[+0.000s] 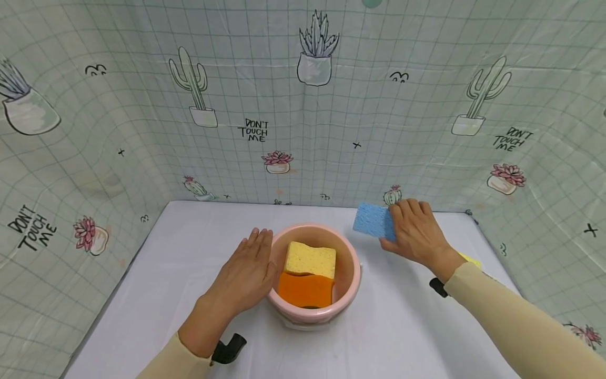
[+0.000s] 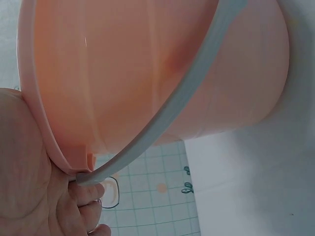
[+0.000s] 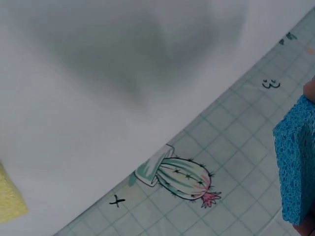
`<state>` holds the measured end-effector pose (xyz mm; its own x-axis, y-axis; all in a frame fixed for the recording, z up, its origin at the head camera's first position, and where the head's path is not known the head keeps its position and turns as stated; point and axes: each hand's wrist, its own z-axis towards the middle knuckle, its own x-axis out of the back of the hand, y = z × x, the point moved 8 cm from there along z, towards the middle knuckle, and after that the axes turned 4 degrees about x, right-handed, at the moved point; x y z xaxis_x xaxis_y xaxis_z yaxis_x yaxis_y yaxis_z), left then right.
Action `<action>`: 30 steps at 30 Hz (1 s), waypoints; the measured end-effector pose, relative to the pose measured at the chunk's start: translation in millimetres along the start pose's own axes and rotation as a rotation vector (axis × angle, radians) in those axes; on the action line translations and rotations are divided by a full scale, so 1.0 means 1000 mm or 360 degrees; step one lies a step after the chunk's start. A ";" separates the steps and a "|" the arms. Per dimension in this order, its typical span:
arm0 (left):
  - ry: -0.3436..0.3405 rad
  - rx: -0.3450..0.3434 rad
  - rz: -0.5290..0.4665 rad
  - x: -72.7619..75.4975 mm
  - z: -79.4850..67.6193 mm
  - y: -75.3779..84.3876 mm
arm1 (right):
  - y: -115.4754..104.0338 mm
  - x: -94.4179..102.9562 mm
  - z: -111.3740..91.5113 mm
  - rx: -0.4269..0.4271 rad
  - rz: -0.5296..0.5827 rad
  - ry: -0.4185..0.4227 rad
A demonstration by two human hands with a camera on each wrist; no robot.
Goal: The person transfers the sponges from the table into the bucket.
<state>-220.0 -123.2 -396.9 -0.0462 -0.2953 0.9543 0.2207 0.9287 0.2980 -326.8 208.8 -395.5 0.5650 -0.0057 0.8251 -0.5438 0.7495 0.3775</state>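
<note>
A pink bucket [image 1: 352,273] stands on the white table with a yellow sponge [image 1: 310,260] and an orange sponge [image 1: 305,290] inside it. My left hand [image 1: 248,273] lies with fairly straight fingers against the bucket's left rim. In the left wrist view the palm touches the rim of the bucket [image 2: 123,73] beside its grey handle [image 2: 172,105]. Right of the bucket, my right hand [image 1: 418,231] pinches a blue sponge [image 1: 374,220] above the table. The right wrist view shows the blue sponge [image 3: 298,157] between thumb and fingers at its right edge.
Another yellow sponge [image 1: 470,259] lies on the table, mostly hidden behind the right forearm; its corner [image 3: 10,199] shows in the right wrist view. A cloth backdrop [image 1: 303,116] printed with cacti surrounds the white table [image 1: 189,247] at the back and sides.
</note>
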 end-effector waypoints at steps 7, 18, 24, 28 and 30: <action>-0.0003 0.0012 -0.0009 -0.002 0.000 -0.001 | -0.011 0.027 0.016 -0.0007 0.0050 0.0088; -0.0010 0.0015 -0.0007 -0.002 0.000 -0.001 | -0.043 0.070 0.035 0.0082 0.0056 0.0224; -0.0010 0.0011 0.0008 -0.002 0.000 0.000 | -0.068 0.087 0.042 0.0147 0.0146 0.0230; -0.0013 0.0024 0.0020 -0.001 0.000 -0.001 | -0.086 0.093 0.047 0.0160 0.0256 0.0166; -0.0011 0.0031 0.0029 -0.001 0.000 -0.001 | -0.095 0.094 0.049 0.0164 0.0320 0.0134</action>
<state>-220.4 -123.9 -398.3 -0.0489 -0.2768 0.9597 0.2023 0.9382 0.2809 -252.8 104.6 -332.7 0.4863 0.1956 0.8516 -0.7086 0.6586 0.2534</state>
